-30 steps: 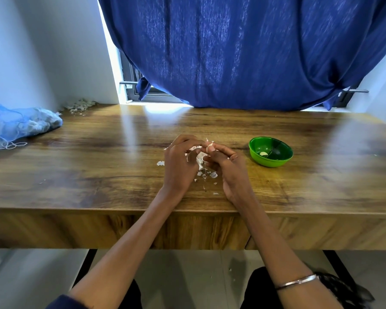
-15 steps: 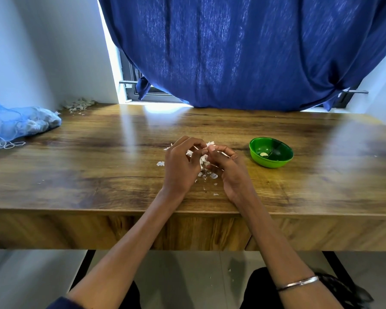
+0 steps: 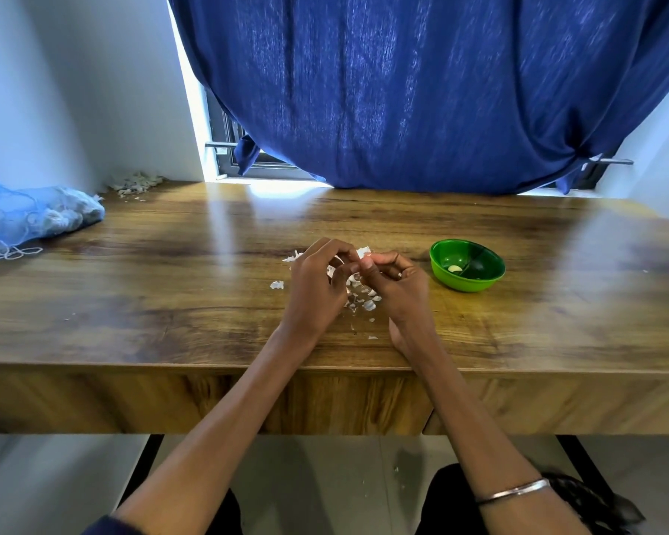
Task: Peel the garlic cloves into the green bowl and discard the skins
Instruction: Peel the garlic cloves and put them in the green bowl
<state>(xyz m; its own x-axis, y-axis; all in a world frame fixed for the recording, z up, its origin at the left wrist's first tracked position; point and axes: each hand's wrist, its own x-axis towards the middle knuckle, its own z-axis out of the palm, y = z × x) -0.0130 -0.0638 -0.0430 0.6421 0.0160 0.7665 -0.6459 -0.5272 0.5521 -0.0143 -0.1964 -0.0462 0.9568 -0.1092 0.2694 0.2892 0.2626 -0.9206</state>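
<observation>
Head view shows our two hands meeting over the middle of the wooden surface (image 3: 132, 303), just left of the green bowl (image 3: 467, 281). Our left hand (image 3: 317, 287) has its fingers curled, and its grip looks pinched on a garlic piece (image 3: 331, 270), of which only a white sliver shows between the two hands. Our right hand (image 3: 396, 281) is curled too, thumb and fingertips drawn together at the same spot, touching the left hand; we cannot tell for sure whether it pinches the garlic or a strip of skin, since the fingers hide the contact. A ring sits on one right finger and a metal bangle (image 3: 514, 491) circles the right forearm.

Loose skins (image 3: 365, 301) lie scattered on the surface under and just behind the hands, left of the green bowl, with one stray flake (image 3: 277, 284) further left of the hands. Inside the green bowl rests one peeled clove (image 3: 454, 268), pale against the floor of the bowl.

Far left of the bowl, at the edge of the surface, lies a blue mesh bag (image 3: 43, 214) with lumpy pale contents, its string trailing toward us. Behind that bag, in the corner, sits a pile of dry skins (image 3: 134, 183). Beyond the bowl hangs a dark blue curtain (image 3: 421, 94) reaching down to the back of the surface.
</observation>
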